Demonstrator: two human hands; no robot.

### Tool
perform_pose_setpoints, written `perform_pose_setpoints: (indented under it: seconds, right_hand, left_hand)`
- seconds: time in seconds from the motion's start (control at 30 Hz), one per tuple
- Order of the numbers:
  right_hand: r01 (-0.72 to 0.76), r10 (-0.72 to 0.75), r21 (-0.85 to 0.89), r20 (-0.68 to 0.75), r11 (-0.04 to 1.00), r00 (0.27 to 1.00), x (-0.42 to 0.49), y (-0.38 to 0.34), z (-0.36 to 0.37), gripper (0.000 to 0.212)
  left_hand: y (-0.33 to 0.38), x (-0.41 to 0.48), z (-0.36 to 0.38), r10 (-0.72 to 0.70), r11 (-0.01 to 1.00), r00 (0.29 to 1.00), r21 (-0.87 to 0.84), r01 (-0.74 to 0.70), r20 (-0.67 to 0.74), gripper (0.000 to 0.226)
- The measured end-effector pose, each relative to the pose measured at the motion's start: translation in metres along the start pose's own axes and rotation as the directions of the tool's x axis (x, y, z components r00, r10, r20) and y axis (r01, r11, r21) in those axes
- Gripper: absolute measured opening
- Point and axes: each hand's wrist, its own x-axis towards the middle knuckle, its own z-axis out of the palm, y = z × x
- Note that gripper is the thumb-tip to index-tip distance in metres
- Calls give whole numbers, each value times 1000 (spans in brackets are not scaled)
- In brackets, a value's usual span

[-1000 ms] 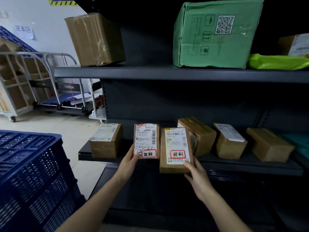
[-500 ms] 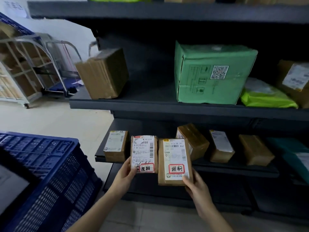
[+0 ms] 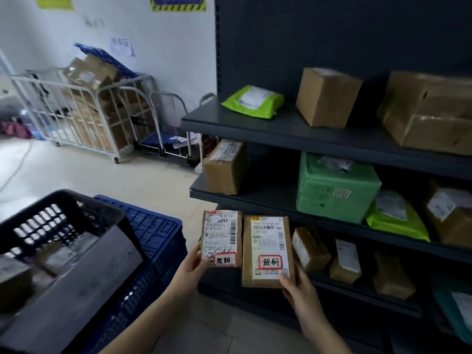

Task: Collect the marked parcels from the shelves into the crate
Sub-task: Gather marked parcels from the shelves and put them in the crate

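Note:
My left hand (image 3: pixel 190 269) grips the bottom of a small brown parcel (image 3: pixel 221 237) with a white label and a red-framed mark. My right hand (image 3: pixel 297 290) holds the lower right corner of a larger brown parcel (image 3: pixel 267 251) that bears the same red-framed mark. Both parcels are upright, side by side, lifted clear of the dark shelves (image 3: pixel 293 200). A black crate (image 3: pixel 58 226) with parcels inside sits at lower left, on top of a blue crate (image 3: pixel 155 241).
Brown boxes (image 3: pixel 309 249), a green box (image 3: pixel 337 187) and lime mailer bags (image 3: pixel 252 102) lie on the shelves at right. White wire roll cages (image 3: pixel 84 116) with cartons stand by the far wall. Pale floor lies between.
Both hands have lifted the two marked parcels off the low shelf and drawn them left toward the crates. The view has swung left and the black crate has come into sight.

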Motion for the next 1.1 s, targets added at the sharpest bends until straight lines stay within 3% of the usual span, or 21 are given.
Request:
perform_pose_setpoints:
  seconds: [0.17, 0.47, 0.83, 1.1]
  right_hand:
    - [53, -51, -21, 86, 998, 995, -11, -45, 33, 71]
    - [150, -134, -55, 225, 987, 965, -2, -101, 105, 45]
    - [185, -135, -100, 373, 978, 918, 0, -103, 243, 26]
    - [196, -103, -149, 477, 969, 873, -1, -89, 349, 38]
  left_hand:
    - [44, -37, -32, 40, 999, 994, -1, -40, -97, 44]
    - [87, -77, -95, 61, 998, 970, 0, -62, -235, 40]
    - [75, -119, -216, 37, 999, 917, -14, -46, -398, 41]
    - [48, -144, -308, -33, 999, 859, -5, 35, -511, 43]
